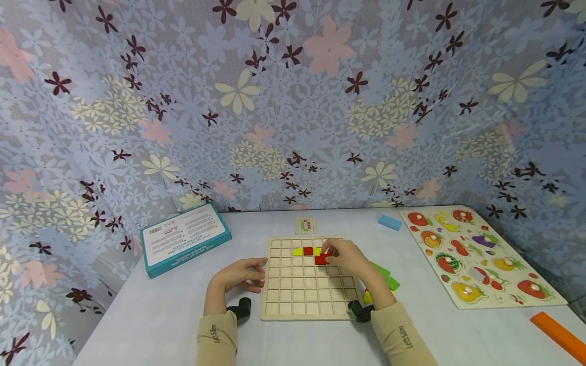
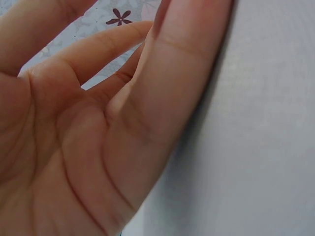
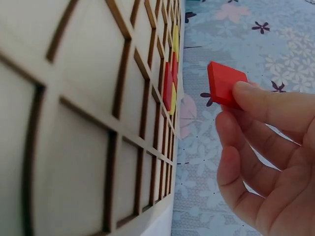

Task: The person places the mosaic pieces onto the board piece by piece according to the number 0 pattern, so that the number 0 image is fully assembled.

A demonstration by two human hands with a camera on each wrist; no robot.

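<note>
Fingers of our right hand [image 1: 349, 255] pinch a red tile [image 3: 224, 84], lower centre; our left hand [image 1: 231, 274] idles, fingers apart — we'd best square the tile to the grid [image 1: 297, 295].

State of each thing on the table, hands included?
Red tile: held, not seated
Right hand: pinching that tile
Left hand: relaxed, holding nothing
Grid board: flat, partly filled
Pattern card: pattern side showing
Green pieces: loose, partly hidden
Teal box: printed face up
Fruit board: flat, pictures up
Blue block: lying loose
Orange block: lying, partly out of frame
</note>
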